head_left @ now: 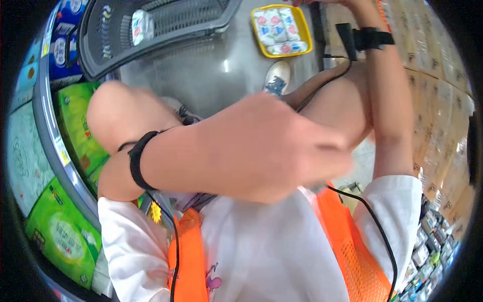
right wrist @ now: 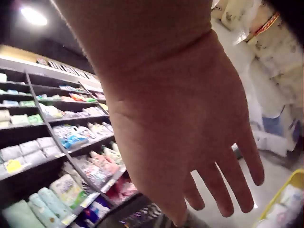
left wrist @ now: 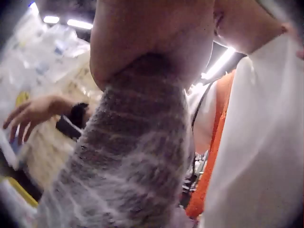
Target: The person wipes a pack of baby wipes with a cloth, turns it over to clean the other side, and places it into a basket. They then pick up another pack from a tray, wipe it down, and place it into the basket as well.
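In the head view my left hand (head_left: 297,156), blurred by motion, is held with curled fingers in front of my shirt. The left wrist view shows a long grey thing with white streaks (left wrist: 128,156) running down from under that hand, its upper end hidden by skin; I cannot tell what kind of thing it is. My right hand (right wrist: 190,123) is spread, fingers apart, over a grey floor, with nothing in it. Its nearest things are a dark basket (right wrist: 137,213) and a yellow tray (right wrist: 280,199) holding white packs.
A grey basket (head_left: 95,50) with a white floral pack (head_left: 143,27) stands ahead on the left. Tissue packs (head_left: 63,234) line the shelf on my left. Film-wrapped cartons (head_left: 437,131) are stacked on my right. Cables (head_left: 375,226) hang along my vest.
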`<state>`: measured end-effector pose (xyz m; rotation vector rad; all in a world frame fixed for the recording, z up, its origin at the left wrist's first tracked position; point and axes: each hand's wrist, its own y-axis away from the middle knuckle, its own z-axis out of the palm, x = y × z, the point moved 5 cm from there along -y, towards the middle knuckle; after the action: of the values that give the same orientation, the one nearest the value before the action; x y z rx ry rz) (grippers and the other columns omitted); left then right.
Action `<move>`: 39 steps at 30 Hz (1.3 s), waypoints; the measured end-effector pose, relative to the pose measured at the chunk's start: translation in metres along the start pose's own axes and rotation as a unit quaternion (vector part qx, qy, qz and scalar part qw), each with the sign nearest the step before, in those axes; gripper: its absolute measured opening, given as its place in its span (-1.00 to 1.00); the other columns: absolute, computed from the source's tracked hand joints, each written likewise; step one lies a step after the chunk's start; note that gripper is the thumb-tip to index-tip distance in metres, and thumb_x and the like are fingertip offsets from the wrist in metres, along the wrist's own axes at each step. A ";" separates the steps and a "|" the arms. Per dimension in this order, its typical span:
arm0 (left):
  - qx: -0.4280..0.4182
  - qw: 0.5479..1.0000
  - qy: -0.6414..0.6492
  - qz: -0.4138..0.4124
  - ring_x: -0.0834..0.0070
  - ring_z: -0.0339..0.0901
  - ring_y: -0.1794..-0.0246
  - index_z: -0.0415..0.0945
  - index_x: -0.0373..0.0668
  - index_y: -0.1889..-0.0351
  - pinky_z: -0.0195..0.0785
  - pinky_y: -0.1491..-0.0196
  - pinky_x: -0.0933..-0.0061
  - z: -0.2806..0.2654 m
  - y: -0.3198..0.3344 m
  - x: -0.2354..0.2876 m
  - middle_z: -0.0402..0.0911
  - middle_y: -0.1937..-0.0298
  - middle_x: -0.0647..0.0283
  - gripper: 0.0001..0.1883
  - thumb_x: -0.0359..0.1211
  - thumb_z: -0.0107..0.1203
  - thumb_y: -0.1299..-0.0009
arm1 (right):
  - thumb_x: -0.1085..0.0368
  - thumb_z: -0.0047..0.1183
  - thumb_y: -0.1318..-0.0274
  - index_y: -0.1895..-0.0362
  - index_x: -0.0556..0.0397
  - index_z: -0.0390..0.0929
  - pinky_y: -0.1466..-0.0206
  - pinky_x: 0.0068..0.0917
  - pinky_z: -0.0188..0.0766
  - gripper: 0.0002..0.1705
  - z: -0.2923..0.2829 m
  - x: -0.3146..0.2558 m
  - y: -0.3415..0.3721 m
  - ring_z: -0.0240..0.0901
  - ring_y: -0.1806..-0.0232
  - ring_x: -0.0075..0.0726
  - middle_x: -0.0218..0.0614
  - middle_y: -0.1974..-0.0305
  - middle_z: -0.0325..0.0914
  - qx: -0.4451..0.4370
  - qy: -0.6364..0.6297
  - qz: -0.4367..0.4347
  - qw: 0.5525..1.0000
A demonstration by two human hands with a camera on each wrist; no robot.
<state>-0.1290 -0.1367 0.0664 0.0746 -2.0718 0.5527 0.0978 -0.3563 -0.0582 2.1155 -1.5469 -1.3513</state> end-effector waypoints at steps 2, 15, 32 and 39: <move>-0.112 0.987 0.095 -0.060 0.12 0.60 0.33 0.50 -0.09 0.13 0.44 0.38 0.12 0.008 0.004 -0.015 0.57 0.14 0.29 -0.73 -0.50 0.17 -0.20 | 0.07 0.11 -0.38 -0.42 0.12 0.40 -0.25 -0.21 0.49 -0.36 0.002 0.050 -0.025 0.60 -0.14 -0.12 -0.01 -0.11 0.63 0.007 0.024 0.030 0.999; -0.324 0.932 -0.026 -0.162 -0.01 0.69 0.18 0.68 -0.11 0.06 0.54 0.15 -0.01 0.040 0.034 -0.050 0.74 0.19 0.08 -0.75 -0.43 0.14 -0.31 | 0.13 0.14 -0.13 -0.13 0.15 0.62 -0.20 0.00 0.52 -0.48 0.141 0.231 -0.093 0.59 -0.19 0.22 0.21 -0.11 0.63 0.238 0.036 0.240 0.940; -0.288 0.929 -0.015 -0.232 0.13 0.69 0.20 0.70 -0.02 -0.04 0.52 0.28 0.13 -0.016 0.040 -0.082 0.76 0.18 0.19 -0.62 -0.43 0.14 -0.24 | 0.17 0.38 0.07 -0.13 0.11 0.53 -0.21 -0.02 0.50 -0.36 0.187 0.269 -0.118 0.57 -0.18 0.20 0.09 -0.10 0.64 0.298 -0.023 0.280 0.912; -0.296 0.923 -0.007 -0.247 0.09 0.69 0.18 0.71 -0.02 -0.03 0.52 0.25 0.09 -0.013 0.043 -0.096 0.75 0.16 0.17 -0.60 -0.45 0.14 -0.21 | -0.18 0.35 0.05 -0.20 0.00 0.60 -0.19 -0.06 0.53 -0.22 0.192 0.273 -0.103 0.62 -0.17 0.08 0.02 -0.10 0.67 0.291 -0.081 0.359 0.883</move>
<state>-0.0781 -0.1090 -0.0221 0.2363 -2.0441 -0.3889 0.0317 -0.4745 -0.3801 1.3645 -2.6971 -0.8623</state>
